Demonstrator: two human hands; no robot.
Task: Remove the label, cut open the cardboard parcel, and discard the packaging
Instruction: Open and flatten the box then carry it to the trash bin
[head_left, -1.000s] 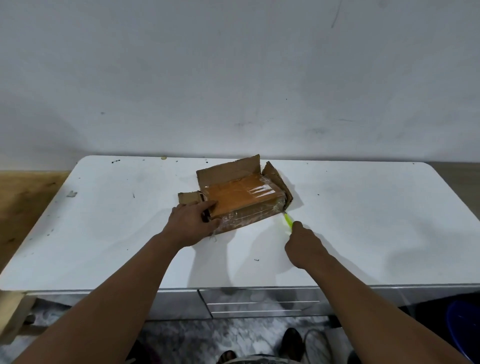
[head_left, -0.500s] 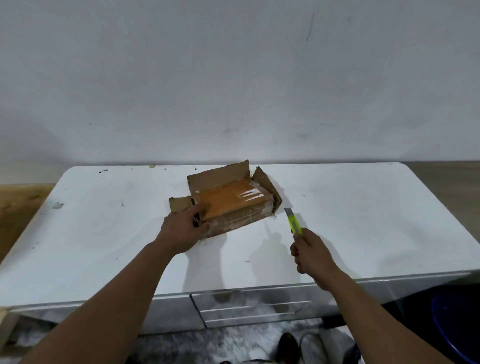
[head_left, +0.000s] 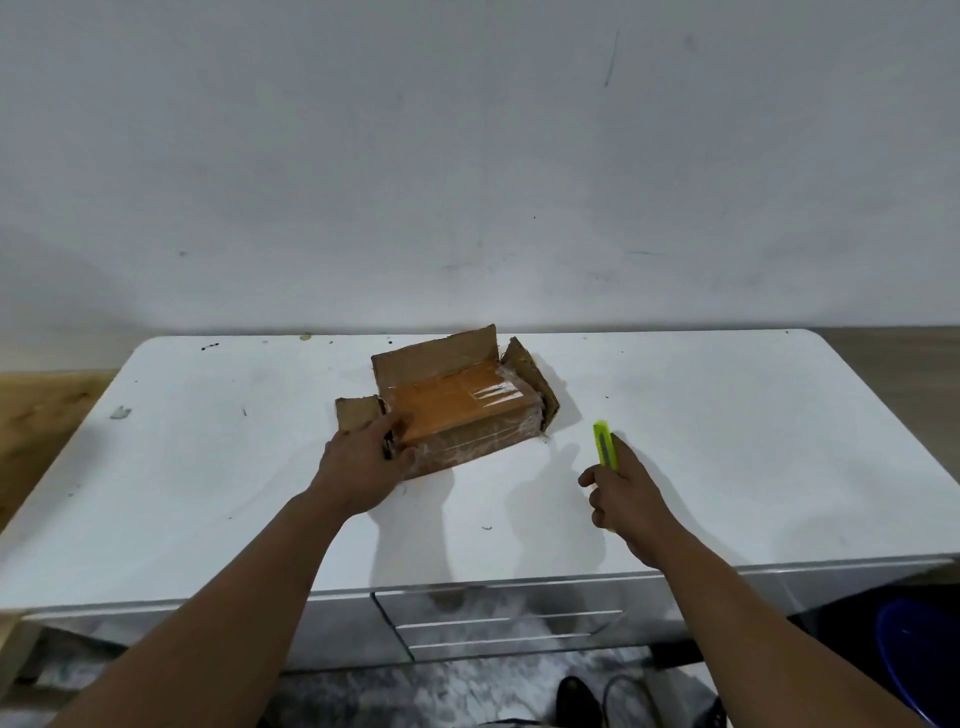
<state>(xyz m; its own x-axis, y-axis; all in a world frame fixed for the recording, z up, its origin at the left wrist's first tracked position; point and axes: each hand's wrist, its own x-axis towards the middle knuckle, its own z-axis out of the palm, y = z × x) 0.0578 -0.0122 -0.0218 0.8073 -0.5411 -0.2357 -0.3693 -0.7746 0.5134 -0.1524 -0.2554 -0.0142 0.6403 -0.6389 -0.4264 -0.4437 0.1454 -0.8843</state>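
Cutter (head_left: 605, 445) now farther from parcel (head_left: 457, 410)

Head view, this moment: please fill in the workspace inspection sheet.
Surface: white table, scuffed, dark specks.
Job's things: cardboard parcel, flaps open, plastic-wrapped orange item inside; yellow-green utility knife.
Clutter: small scrap near the table's left edge.
Hands: left hand holds the parcel's left end; right hand grips the knife, clear of the parcel.
Cables: nothing seen on the table.
Surroundings: grey wall; drawers below; blue bin lower right.

No text can be read on the cardboard parcel (head_left: 457, 410) or anything else in view.
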